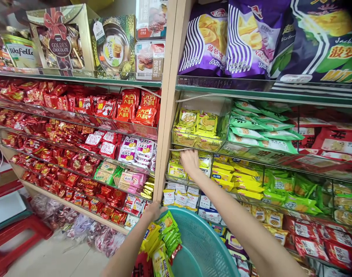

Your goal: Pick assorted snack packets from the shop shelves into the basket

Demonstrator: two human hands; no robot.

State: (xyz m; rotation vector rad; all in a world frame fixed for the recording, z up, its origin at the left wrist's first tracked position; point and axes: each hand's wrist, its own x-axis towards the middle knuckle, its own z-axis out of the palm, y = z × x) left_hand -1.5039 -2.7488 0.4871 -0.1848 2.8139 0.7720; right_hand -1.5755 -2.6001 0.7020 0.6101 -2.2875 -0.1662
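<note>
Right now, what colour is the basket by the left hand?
Teal; the head view shows it best.

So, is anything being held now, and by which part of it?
The left hand holds the teal basket by its rim. The right hand reaches into yellow packets; any hold there is hidden.

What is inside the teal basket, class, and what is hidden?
The teal basket holds yellow packets, green packets and some red wrapping. Whatever lies beneath the heap, or behind the left forearm, is covered.
</note>
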